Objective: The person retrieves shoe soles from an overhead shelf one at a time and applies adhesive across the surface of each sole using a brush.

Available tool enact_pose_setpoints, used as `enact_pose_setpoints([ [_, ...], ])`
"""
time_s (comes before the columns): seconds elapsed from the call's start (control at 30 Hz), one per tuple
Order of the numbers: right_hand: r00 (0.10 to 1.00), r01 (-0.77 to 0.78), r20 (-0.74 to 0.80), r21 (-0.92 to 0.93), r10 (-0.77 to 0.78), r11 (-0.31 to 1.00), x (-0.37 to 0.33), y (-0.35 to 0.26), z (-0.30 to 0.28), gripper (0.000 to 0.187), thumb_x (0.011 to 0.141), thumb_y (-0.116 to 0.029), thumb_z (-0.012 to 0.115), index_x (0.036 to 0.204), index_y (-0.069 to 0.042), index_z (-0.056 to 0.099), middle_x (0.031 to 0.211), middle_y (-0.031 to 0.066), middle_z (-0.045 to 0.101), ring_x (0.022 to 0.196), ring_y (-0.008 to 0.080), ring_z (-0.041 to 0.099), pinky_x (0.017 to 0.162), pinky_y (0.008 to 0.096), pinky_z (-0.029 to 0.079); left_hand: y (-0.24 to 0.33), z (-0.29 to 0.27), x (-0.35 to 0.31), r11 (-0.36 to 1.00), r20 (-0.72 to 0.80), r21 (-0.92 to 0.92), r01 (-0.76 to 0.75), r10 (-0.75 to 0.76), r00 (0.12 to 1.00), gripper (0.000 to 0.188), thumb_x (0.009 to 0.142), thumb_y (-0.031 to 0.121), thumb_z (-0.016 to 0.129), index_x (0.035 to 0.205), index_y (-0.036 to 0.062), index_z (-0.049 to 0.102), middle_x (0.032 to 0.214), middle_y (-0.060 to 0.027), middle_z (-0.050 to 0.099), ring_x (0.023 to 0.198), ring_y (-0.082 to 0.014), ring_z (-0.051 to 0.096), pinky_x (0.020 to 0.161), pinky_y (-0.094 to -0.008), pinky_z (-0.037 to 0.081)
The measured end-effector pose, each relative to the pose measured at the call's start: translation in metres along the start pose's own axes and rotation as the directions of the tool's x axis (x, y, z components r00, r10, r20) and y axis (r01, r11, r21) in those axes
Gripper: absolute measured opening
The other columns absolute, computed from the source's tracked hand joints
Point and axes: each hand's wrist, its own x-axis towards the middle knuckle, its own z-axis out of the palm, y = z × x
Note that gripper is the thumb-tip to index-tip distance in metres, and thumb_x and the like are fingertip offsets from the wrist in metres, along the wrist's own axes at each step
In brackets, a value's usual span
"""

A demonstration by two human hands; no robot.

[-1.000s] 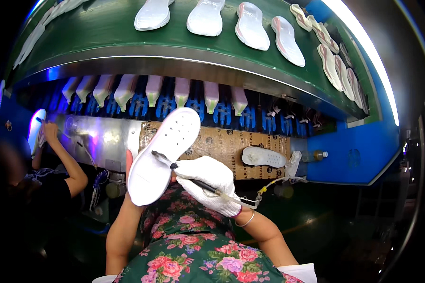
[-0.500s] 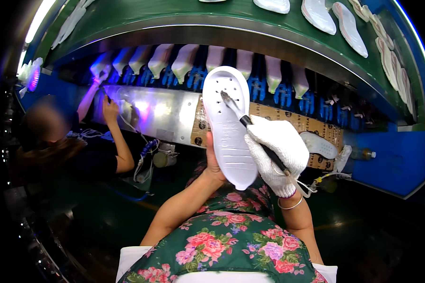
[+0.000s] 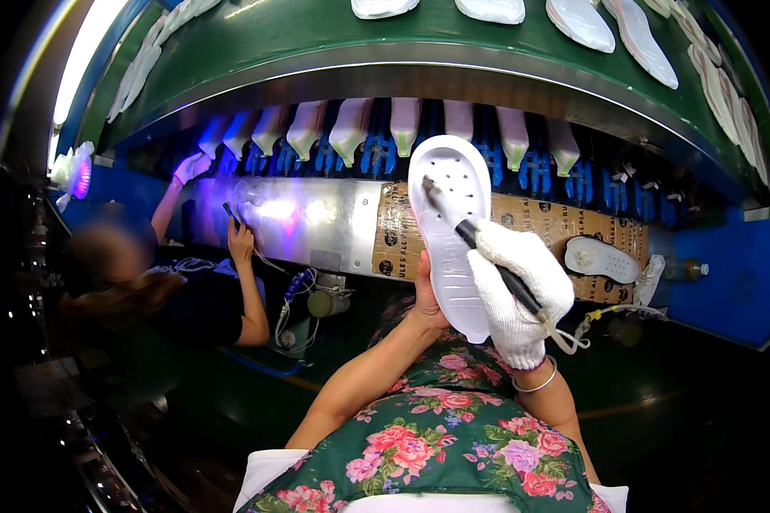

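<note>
A white shoe sole [image 3: 459, 274] with small holes toward its far end is held up in front of me. My bare left hand [image 3: 428, 295] grips its left edge, the thumb showing and the other fingers hidden behind it. My right hand [image 3: 524, 286], in a white knit glove, is closed around a black-handled brush [image 3: 512, 282] with a tube trailing from its rear end. The brush tip lies over the holed part of the sole, near its left side; whether the bristles touch cannot be made out.
Ahead, a row of pinkish shoe forms [image 3: 349, 128] hangs above blue clamps [image 3: 378, 154]. Another sole [image 3: 603, 259] lies on the cardboard [image 3: 522, 214] at right. White soles rest on the green belt [image 3: 299, 43]. A co-worker [image 3: 188, 282] works at left beside a metal plate [image 3: 316, 218].
The brush tip has shifted from among the holes toward the sole's left edge. My view has moved slightly, so the sole and hands appear farther right. The co-worker's gloved hand has changed position.
</note>
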Motion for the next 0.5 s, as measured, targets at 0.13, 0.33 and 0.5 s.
enact_pose_setpoints([
  [0.13, 0.985, 0.158, 0.105, -0.184, -0.140, 0.970, -0.003, -0.007, 0.008, 0.021, 0.074, 0.001, 0.075, 0.095, -0.005, 0.073, 0.092, 0.0138, 0.072, 0.080, 0.0260, 0.069, 0.074, 0.0344, 0.053, -0.001, 0.007, 0.009, 0.996, 0.130, -0.082, 0.031, -0.020, 0.991, 0.104, 0.074, 0.074, 0.063, 0.147, 0.0061, 0.032, 0.142, -0.0180, 0.046, 0.130, -0.0327, 0.047, 0.111, -0.0487, 0.037],
  [0.33, 0.996, 0.008, 0.091, -0.068, -0.002, 0.998, -0.008, 0.005, 0.001, 0.024, 0.077, -0.001, 0.073, 0.101, -0.003, 0.072, 0.099, 0.0131, 0.072, 0.089, 0.0253, 0.069, 0.081, 0.0344, 0.053, 0.009, 0.014, 0.013, 0.999, 0.085, -0.033, -0.039, 0.042, 0.995, 0.106, 0.076, 0.078, 0.056, 0.149, 0.0061, 0.028, 0.145, -0.0214, 0.043, 0.132, -0.0352, 0.045, 0.111, -0.0501, 0.037],
  [0.5, 0.979, -0.082, 0.179, -0.068, 0.093, 0.994, -0.015, 0.006, 0.012, 0.028, 0.076, -0.002, 0.074, 0.104, -0.004, 0.072, 0.103, 0.0123, 0.071, 0.089, 0.0275, 0.068, 0.081, 0.0366, 0.053, 0.010, -0.002, 0.026, 0.987, 0.155, -0.161, 0.002, 0.023, 0.988, 0.105, 0.076, 0.082, 0.050, 0.148, 0.0076, 0.030, 0.141, -0.0203, 0.047, 0.123, -0.0345, 0.053, 0.103, -0.0500, 0.046],
])
